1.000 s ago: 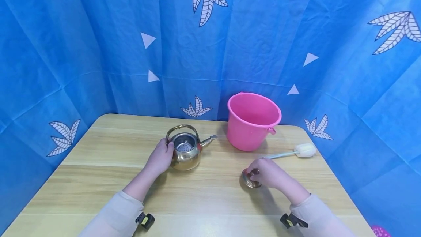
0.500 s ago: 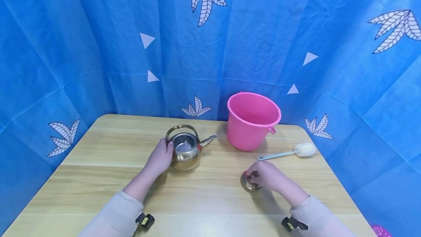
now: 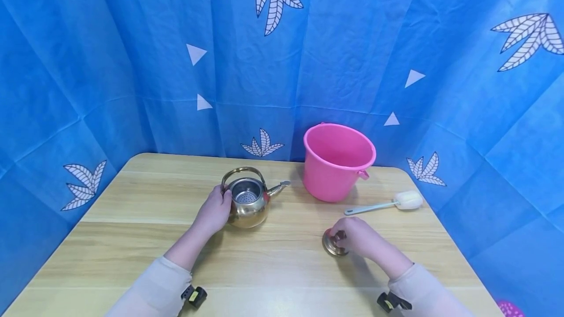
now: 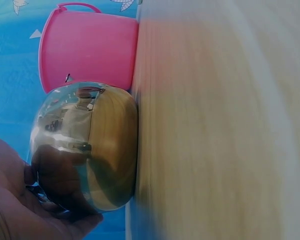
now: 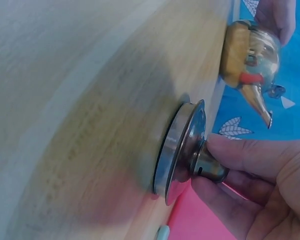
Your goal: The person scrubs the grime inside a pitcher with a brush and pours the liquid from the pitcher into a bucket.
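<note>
Right grip (image 3: 361, 238) is pinching the lid (image 3: 331, 246) by its knob (image 5: 207, 167), thumb and fingers nearly together; lid is sitting under those fingertips at the bench (image 3: 282, 263), can't tell if flush or just above. Left grip (image 3: 216, 212) is curling at the near side of the kettle (image 3: 248, 216), seemingly round the handle's (image 3: 244, 169) lower end; some fingers are hiding. Kettle is standing upright beside that grip, mouth uncovered, spout (image 5: 255, 102) pointing away from it. Bucket (image 3: 326, 180) is standing beyond the right grip, brush (image 3: 407, 200) lying just past it.

Risks, judging: knob is looking small and smooth, so a loose pinch could be letting the lid slip or drop onto its edge; a sideways pull by the left grip could be tipping the kettle.
</note>
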### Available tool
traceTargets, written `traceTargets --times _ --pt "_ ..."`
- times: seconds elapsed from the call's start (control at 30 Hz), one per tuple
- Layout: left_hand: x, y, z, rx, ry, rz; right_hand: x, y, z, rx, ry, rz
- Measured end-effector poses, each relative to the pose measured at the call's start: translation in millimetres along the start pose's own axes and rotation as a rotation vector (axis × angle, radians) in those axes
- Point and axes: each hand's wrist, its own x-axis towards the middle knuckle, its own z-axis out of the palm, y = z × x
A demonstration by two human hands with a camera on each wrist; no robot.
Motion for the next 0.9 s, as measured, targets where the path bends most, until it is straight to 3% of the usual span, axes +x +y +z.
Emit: traceTargets --times 0.7,0.9 --pt "0.1 -0.3 -0.4 -0.010 -0.003 -0.001 -0.7 -1.2 -0.7 -0.014 -0.030 -0.018" --pt "-0.5 -1.1 -0.2 -0.011 -0.005 -0.004 1.3 -3.0 -3.5 0.025 -0.039 0.017"
